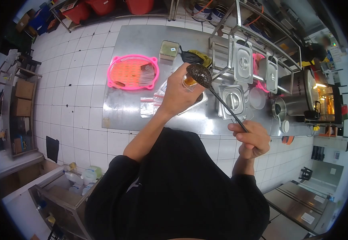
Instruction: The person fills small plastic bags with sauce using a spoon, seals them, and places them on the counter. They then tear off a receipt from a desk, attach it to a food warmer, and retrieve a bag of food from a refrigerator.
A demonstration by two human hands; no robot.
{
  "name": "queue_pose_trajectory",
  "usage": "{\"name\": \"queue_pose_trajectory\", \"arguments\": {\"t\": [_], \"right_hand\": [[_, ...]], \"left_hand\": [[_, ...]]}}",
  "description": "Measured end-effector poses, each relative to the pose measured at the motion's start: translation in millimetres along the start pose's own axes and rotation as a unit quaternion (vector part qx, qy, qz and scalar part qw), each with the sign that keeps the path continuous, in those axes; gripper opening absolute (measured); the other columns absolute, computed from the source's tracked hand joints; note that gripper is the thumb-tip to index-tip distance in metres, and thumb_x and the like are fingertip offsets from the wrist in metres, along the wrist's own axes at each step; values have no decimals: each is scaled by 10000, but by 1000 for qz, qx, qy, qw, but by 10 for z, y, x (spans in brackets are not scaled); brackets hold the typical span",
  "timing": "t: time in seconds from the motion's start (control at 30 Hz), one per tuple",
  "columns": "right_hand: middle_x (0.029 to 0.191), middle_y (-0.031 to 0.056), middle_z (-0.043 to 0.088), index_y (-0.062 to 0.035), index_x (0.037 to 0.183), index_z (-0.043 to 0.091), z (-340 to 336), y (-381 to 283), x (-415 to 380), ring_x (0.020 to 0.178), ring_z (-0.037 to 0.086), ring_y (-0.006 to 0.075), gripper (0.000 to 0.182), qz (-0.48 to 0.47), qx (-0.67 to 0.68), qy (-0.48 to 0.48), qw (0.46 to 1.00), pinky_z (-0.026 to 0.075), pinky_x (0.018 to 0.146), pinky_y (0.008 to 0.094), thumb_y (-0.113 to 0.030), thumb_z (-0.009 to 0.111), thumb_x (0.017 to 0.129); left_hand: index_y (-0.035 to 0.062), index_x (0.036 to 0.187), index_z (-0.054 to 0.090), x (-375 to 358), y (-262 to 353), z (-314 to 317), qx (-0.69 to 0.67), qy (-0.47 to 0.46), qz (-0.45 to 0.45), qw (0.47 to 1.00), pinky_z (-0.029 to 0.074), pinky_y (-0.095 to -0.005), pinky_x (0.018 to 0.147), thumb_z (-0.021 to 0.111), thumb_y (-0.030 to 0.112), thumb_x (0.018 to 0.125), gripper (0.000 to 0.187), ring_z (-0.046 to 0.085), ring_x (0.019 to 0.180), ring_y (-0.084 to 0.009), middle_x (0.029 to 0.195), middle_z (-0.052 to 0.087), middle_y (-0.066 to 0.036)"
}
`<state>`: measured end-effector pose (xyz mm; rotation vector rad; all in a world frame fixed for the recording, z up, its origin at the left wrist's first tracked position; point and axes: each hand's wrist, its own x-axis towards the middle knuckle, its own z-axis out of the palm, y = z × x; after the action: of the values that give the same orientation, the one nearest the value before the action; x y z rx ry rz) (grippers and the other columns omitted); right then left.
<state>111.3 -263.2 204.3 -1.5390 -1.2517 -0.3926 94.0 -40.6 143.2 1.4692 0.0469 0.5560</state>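
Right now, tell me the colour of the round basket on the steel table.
Bright pink basket, clearest in the head view.

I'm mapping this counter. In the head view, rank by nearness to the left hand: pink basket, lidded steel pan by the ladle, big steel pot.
1. Lidded steel pan, just right of the left hand.
2. Pink basket, left.
3. Big steel pot, far right.

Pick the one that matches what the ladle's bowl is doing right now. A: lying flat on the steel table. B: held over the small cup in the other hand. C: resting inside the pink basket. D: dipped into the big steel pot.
B: the right hand holds the ladle by its long handle, its dark, speckled bowl right above the small cup gripped in the left hand.
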Motion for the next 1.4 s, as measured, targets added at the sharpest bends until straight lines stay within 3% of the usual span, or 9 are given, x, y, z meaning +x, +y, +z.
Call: {"name": "queue_pose_trajectory", "arguments": {"t": [0.23,0.43,0.5,0.73,0.8,1.03,1.13,1.23,1.4], "right_hand": [[783,148,743,-49,812,688,31,28,-39,515,632,191,441,11,-15,-17,1000,468,467,270,-387,508,1031],[711,190,716,-38,774,625,55,31,-73,436,567,164,483,21,-20,4,1000,406,436,261,-438,508,1019],[709,185,717,-41,778,625,53,30,-74,432,568,163,483,23,-25,5,999,417,437,258,-440,500,1021],[758,217,717,-53,901,605,47,147,-212,440,579,174,433,41,28,12,999,455,424,253,-442,465,1030],[777,233,714,-59,947,592,58,169,-247,442,579,176,409,49,30,13,998,455,412,253,-433,453,1035],[779,231,713,-64,976,591,89,174,-277,447,573,179,402,59,50,23,997,450,408,262,-434,448,1036],[807,241,711,-60,1003,590,114,199,-332,452,566,184,399,70,77,42,994,455,418,264,-428,441,1043],[783,220,722,-25,948,613,169,225,-406,470,586,176,423,105,104,95,984,469,461,258,-398,445,1057],[869,273,696,-31,1104,550,217,324,-520,420,516,183,371,178,262,186,930,422,419,262,-361,382,1082]], "left_hand": [[-2,1076,577,12,-39,-11,-22,8,-23,999,502,-287,888,741,19,794,327,626,925,-117,970,660,-62],[7,1070,559,22,-8,3,-30,8,-16,999,503,-287,857,746,25,787,339,620,908,-109,953,663,-57],[30,1027,537,28,-2,27,-34,5,5,999,464,-218,712,732,49,881,244,538,781,-44,834,539,22],[27,1023,546,24,32,33,-14,9,11,1000,472,-234,730,741,84,877,250,543,800,-55,851,555,10],[5,1084,557,1,69,32,-2,11,-12,1000,505,-284,842,716,37,814,316,601,907,-111,944,660,-60],[-3,1095,554,-3,89,42,12,9,-26,1000,509,-287,844,727,45,810,337,618,913,-126,953,656,-71],[23,1036,570,15,34,60,-2,16,0,1000,487,-252,761,758,122,864,274,580,818,-89,867,594,-12],[26,1026,578,31,0,65,-6,12,8,1000,490,-252,765,748,99,860,249,589,835,-89,869,603,-12],[31,1020,574,17,-179,77,25,1,-1,1000,485,-265,792,709,63,859,213,581,844,-96,877,601,-11]]}}
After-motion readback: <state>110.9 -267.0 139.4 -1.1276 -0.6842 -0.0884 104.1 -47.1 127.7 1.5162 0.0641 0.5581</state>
